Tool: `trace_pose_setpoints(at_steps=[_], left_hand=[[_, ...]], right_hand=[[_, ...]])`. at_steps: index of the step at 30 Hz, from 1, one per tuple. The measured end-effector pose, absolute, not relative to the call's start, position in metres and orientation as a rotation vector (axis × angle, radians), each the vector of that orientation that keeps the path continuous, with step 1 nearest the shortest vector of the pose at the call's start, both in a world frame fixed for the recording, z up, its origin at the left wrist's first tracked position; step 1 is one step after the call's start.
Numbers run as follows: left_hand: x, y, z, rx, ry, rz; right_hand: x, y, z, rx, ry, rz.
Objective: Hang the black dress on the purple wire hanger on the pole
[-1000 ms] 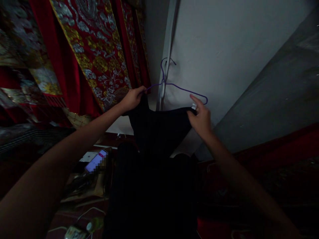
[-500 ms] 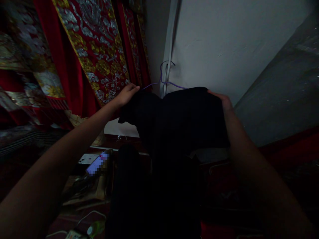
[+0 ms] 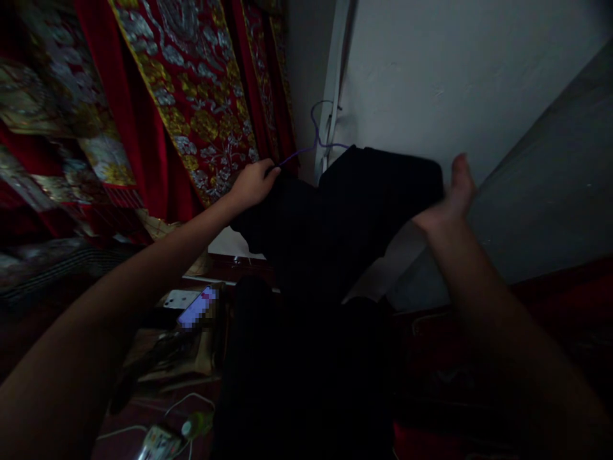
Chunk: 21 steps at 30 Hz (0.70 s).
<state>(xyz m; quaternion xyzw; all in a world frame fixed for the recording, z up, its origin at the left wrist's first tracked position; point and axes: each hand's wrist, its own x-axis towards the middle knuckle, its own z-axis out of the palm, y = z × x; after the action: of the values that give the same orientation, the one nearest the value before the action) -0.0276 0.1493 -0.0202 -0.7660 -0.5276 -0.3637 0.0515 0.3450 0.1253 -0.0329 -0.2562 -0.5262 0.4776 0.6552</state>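
Pinching here, the left hand [image 3: 253,184] clamps cloth [image 3: 330,220] and the left end of the hanger [image 3: 297,153] together, presumably against slipping; dark fabric drapes centre, below the hook [image 3: 313,117], and there's the right hand [image 3: 450,195], blurred at its right edge, perhaps spreading it, grip impossible to tell!

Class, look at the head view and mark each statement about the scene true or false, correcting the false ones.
1. The left hand grips the dark garment near one shoulder. True.
2. The right hand is on the hanger's hook. False: it is beside the garment's right edge, below the hook.
3. The hanger is purple. True.
4. The phone with the lit screen lies to the picture's right of the garment. False: it lies lower left.
5. Embroidered red cloth hangs at the upper left. True.
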Motion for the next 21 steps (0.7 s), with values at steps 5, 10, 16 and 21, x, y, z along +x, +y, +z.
trace_pose_setpoints(at_steps=[5, 10, 16, 21], left_hand=[[-0.029, 0.169, -0.014, -2.237, -1.629, -1.337], [-0.036, 0.174, -0.02, -2.316, -1.512, -1.594], [0.007, 0.126, -0.028, -2.797, -1.269, -1.461], [0.059, 0.089, -0.025, -3.148, -0.993, -1.444]], right_hand=[[0.322, 0.098, 0.004, -0.678, -1.424, 0.926], [0.293, 0.073, -0.016, -0.829, -1.868, 0.995], [0.276, 0.11, -0.101, -0.976, -2.109, 0.443], [0.245, 0.117, -0.134, -0.984, -2.176, 0.127]])
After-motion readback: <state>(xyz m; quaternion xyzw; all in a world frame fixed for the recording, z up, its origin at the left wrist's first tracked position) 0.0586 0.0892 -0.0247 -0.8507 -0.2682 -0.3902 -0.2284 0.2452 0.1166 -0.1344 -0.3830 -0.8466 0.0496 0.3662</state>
